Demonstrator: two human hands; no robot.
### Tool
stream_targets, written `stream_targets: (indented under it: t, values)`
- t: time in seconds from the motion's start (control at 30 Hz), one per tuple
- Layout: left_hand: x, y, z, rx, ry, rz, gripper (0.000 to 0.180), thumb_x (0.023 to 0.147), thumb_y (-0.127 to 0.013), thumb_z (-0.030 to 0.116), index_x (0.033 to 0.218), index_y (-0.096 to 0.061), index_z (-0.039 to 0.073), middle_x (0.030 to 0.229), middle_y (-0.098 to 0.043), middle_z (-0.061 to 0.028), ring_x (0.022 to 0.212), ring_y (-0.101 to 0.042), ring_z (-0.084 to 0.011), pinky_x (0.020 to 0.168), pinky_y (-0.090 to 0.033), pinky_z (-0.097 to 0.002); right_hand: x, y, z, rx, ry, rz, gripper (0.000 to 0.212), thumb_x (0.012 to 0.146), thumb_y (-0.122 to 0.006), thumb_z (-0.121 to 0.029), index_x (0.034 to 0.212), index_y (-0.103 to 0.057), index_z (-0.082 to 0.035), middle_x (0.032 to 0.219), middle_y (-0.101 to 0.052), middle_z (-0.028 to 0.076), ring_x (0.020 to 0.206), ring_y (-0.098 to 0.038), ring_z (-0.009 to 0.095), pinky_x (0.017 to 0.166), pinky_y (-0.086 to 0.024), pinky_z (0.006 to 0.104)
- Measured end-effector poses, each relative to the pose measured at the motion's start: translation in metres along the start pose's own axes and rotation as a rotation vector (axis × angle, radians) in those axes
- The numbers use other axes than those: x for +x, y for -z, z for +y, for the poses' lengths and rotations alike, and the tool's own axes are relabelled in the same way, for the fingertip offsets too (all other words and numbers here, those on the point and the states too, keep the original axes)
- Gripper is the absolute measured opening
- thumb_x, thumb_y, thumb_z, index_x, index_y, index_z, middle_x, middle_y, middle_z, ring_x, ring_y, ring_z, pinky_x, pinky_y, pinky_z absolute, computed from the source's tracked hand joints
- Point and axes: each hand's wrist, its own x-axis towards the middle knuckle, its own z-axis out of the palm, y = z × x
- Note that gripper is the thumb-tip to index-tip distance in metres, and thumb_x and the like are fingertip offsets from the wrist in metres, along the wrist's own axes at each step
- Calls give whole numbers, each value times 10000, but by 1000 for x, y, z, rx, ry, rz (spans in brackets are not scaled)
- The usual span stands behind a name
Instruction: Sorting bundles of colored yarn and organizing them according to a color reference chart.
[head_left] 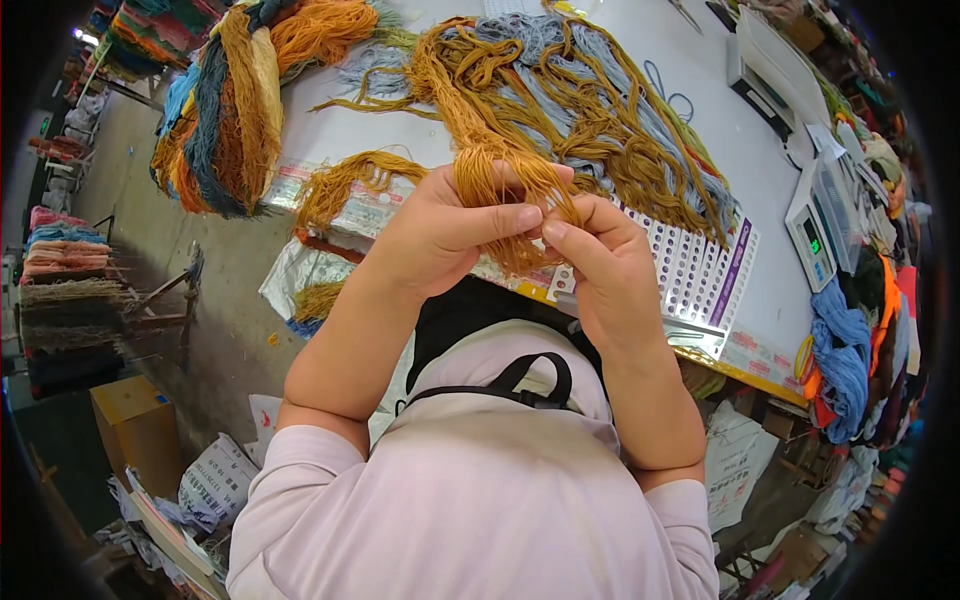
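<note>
Two hands (440, 225) (608, 260) on fine, stringy, looped ochre yarn (482, 145)

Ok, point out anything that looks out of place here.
One thing: a small orange scrap, possibly fibre, lies on the floor, away from the golden yarn on the table. It looks like stray litter.

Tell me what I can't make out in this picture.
All in the head view:
Golden-orange yarn skein: partly hidden by your left hand and right hand.
White hole-punched card: partly hidden behind your right hand.
Slender silver metal tool: cut off by the top edge.
</note>
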Motion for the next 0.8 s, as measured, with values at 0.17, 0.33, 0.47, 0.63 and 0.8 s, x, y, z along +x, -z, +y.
stream_targets:
  t: [0.17,0.33,0.47,0.63,0.8]
  values:
    - [2,0,-3,61,-21,39,339,805,-649,32,1132,-588,-34,946,-637,-55,942,-589,-143,863,-453,-310,-1,1,3,58,91,18,33,846,-594,-25,874,-591,-8,826,-615,36,771,-554,66,704,-445,217]
    - [10,10,-2,-9,2,-71,632,755,-598,163,1285,-393,-113,665,-435,18,664,-491,-121,697,-424,-272,7,17,-6,193,-5,-71,64,834,-543,-43,890,-557,-15,770,-577,47,752,-535,128,734,-421,252]
    - [6,59,30,47,277,-496,482,848,-591,217,1213,-498,-83,588,-464,8,457,-394,-75,424,-303,-229,5,53,-20,261,-110,-501,122,801,-583,-112,872,-541,-21,577,-435,4,479,-376,79,456,-328,246]
    - [-38,170,105,-185,-167,100,164,981,-404,154,890,-518,80,506,-189,94,369,-166,-24,324,-148,-210,-49,207,-98,398,203,65,222,1005,-373,-205,924,-516,-57,556,-203,-61,432,-183,46,369,-158,209]
    - [-44,257,166,-238,-313,319,226,1013,-353,190,891,-491,61,536,-216,60,405,-164,-43,345,-135,-212,-121,336,-156,384,323,347,248,1008,-395,-229,915,-524,-39,564,-190,-45,436,-163,57,366,-151,221]
